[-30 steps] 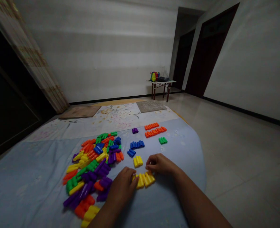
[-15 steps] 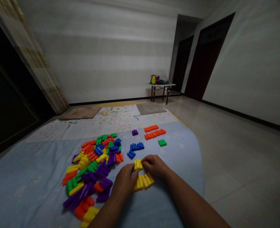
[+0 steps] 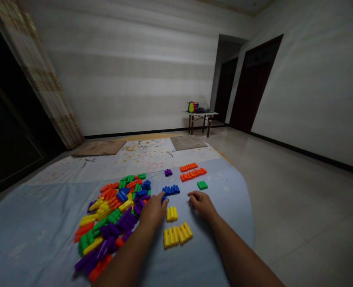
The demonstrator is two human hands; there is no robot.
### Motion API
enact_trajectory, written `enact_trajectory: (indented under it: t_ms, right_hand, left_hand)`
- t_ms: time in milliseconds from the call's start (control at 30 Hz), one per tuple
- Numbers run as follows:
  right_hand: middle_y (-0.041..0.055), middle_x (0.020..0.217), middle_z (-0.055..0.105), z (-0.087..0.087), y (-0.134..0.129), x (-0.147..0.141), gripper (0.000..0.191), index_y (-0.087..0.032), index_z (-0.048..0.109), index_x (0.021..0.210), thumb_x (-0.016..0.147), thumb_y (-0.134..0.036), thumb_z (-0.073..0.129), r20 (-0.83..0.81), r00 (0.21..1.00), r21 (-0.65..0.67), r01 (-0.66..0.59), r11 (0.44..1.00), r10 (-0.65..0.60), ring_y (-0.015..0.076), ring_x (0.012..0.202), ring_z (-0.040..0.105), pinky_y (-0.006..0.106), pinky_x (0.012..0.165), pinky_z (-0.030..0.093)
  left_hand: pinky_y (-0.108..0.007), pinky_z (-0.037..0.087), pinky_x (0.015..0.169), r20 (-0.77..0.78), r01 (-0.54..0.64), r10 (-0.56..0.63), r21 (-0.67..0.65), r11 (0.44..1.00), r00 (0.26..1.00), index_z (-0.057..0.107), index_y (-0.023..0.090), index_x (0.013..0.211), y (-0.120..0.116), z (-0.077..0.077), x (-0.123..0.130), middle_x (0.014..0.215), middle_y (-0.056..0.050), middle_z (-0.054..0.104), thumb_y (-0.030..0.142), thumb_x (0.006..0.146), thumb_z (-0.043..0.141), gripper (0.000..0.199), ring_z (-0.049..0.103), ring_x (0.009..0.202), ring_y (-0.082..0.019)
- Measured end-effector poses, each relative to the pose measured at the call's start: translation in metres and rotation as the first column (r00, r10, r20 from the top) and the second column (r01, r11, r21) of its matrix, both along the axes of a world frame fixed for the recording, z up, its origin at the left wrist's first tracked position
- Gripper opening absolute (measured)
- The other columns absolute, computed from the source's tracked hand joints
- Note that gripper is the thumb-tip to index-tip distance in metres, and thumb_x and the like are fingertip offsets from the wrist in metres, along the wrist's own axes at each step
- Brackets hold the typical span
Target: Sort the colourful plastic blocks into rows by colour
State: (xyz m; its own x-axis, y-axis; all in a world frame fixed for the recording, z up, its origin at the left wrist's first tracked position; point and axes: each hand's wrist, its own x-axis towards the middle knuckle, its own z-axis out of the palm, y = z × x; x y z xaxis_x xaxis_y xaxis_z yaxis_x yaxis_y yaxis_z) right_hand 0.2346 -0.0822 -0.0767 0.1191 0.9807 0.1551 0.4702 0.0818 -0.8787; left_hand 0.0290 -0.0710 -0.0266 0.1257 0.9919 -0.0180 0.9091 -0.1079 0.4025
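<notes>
My left hand reaches to a small blue plastic block of joined tubes, its thumb and forefinger closed about it. Just beyond lies a row of blue tube blocks. My right hand hovers right of them with loosely bent fingers, thumb apart from forefinger, and nothing shows in it. Between the hands and nearer to me lies a yellow tube block. Closer still is a row of yellow blocks. Left of my left hand spreads a mixed heap of coloured tube blocks, partly hidden by my forearm.
Farther out lie orange rows, a purple block and a green block. A blue cloth covers the surface. Two flat boards lie at its far edge. A small table with a colourful bag stands by the wall.
Both hands have let go of the yellow block, which stays above the yellow row. My left hand has moved to the blue block, my right hand slightly away. The view has tilted upward.
</notes>
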Motion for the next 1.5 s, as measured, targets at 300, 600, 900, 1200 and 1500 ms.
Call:
enact_trajectory:
  t_ms: [300,600,900,1200,1500]
  right_hand:
    - [0.0036,0.073,0.068,0.004,0.010,0.001,0.030,-0.013,0.065,0.095,0.076,-0.021,0.042,0.100,0.995,-0.085,0.038,0.996,-0.030,0.0126,0.063,0.061,0.022,0.060,0.047]
    - [0.0057,0.092,0.069,0.011,0.043,-0.021,0.029,-0.014,0.065,0.099,0.075,-0.017,0.048,0.189,0.982,-0.097,0.016,0.995,0.003,0.0144,0.083,0.063,0.023,0.075,0.046]
    - [0.0076,0.094,0.069,0.014,0.050,-0.026,0.030,-0.014,0.066,0.098,0.076,-0.018,0.047,0.262,0.965,-0.093,0.021,0.995,0.004,0.0161,0.089,0.062,0.023,0.079,0.044]
    - [0.0044,0.094,0.070,0.017,0.056,-0.033,0.029,-0.019,0.068,0.095,0.076,-0.017,0.047,0.279,0.959,-0.099,-0.014,0.995,0.041,0.0150,0.091,0.062,0.022,0.080,0.043]
    - [0.0057,0.097,0.069,0.017,0.063,-0.043,0.031,-0.017,0.068,0.097,0.076,-0.015,0.044,0.279,0.958,-0.094,-0.040,0.995,0.065,0.0153,0.093,0.062,0.022,0.082,0.043]
  left_hand:
    - [-0.028,0.038,0.085,-0.014,0.136,-0.136,0.034,0.990,0.991,0.060,0.023,0.110,-0.002,-0.009,-0.006,0.105,-0.009,0.061,0.037,0.081,0.040,0.038,0.055,0.099,-0.020]
    - [-0.025,0.038,0.086,0.172,0.241,-0.245,0.039,0.970,0.954,0.064,0.022,0.102,-0.003,-0.012,-0.008,0.105,-0.006,0.063,0.033,0.079,0.043,0.034,0.056,0.099,-0.018]
    - [-0.025,0.038,0.086,0.151,0.012,-0.015,0.023,1.000,0.988,0.054,0.012,0.113,0.023,-0.001,0.002,0.114,-0.012,0.060,0.029,0.082,0.038,0.039,0.056,0.102,-0.018]
    - [-0.022,0.039,0.081,0.116,-0.032,0.041,-0.076,0.997,0.992,0.062,0.010,0.096,0.059,-0.005,0.009,0.102,-0.014,0.066,0.018,0.076,0.042,0.029,0.058,0.100,-0.019]
    - [-0.023,0.040,0.070,0.123,-0.034,0.043,-0.073,0.997,0.992,0.064,0.011,0.084,0.062,-0.006,0.000,0.093,-0.013,0.068,0.020,0.076,0.043,0.024,0.061,0.091,-0.019]
